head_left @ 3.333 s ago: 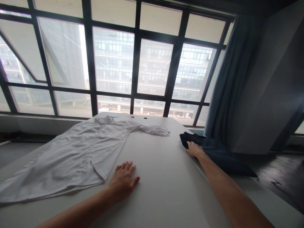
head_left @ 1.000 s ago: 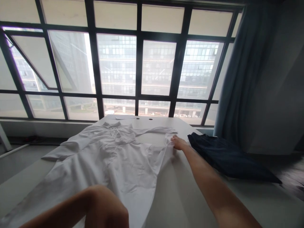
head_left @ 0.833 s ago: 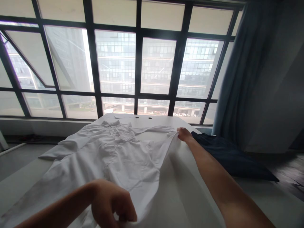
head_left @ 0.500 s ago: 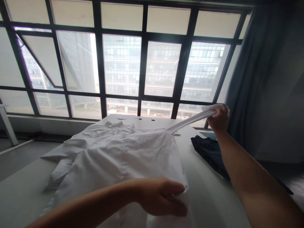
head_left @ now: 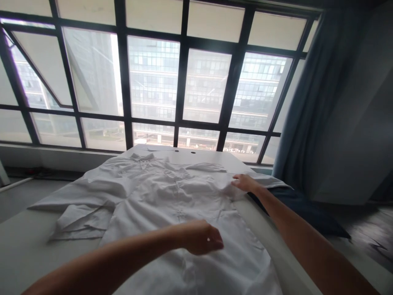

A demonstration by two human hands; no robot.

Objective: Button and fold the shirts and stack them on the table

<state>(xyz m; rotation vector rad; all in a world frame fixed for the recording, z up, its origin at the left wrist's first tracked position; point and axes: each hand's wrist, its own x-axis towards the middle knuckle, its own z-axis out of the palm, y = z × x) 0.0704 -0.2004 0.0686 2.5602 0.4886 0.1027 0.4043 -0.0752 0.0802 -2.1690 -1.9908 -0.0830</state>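
A white long-sleeved shirt (head_left: 144, 200) lies spread over the white table (head_left: 18, 250), its collar (head_left: 143, 157) toward the window and its cloth creased. My left hand (head_left: 204, 237) hovers over the lower front, fingers curled in toward the thumb; I see no cloth between them. Farther off, at the shirt's right side, my right hand (head_left: 245, 182) is over the sleeve (head_left: 270, 179) with fingers stretched out. That sleeve runs right, across a dark navy cloth (head_left: 307, 209). The other sleeve (head_left: 82, 221) is folded at the left.
A large window with dark frames (head_left: 181, 82) fills the back, one pane tilted at the left. A blue-grey curtain (head_left: 303, 123) hangs at the right. Two dark round holes (head_left: 193, 152) mark the table's far end.
My right hand has come down and inward, letting go of the raised sleeve, which now lies out to the right. My left hand has released the shirt's right edge and moved slightly left and up.
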